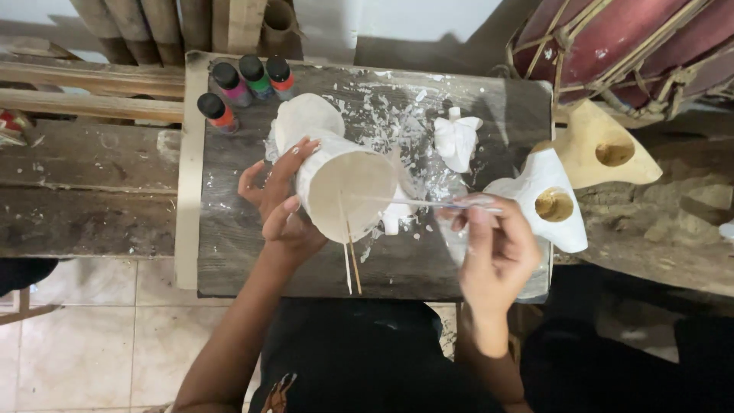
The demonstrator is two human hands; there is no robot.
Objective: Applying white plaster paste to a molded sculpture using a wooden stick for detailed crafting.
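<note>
My left hand [279, 200] grips the side of a white-painted wooden figure [336, 172], tilted so its flat pale base faces me. My right hand [493, 248] holds a thin brush [440, 204] whose tip reaches across that base. Two thin wooden sticks [351, 260] hang down from the base toward the board's near edge. The figure rests over a dark wooden board [252, 252] spattered with white paint flakes.
Several small paint bottles [243, 88] with black caps stand at the board's far left corner. A small white carved piece [456, 140] lies at the back. Two hollowed carved pieces, one white [547, 200], one bare wood [600, 149], sit at right. A red drum [612, 46] is behind.
</note>
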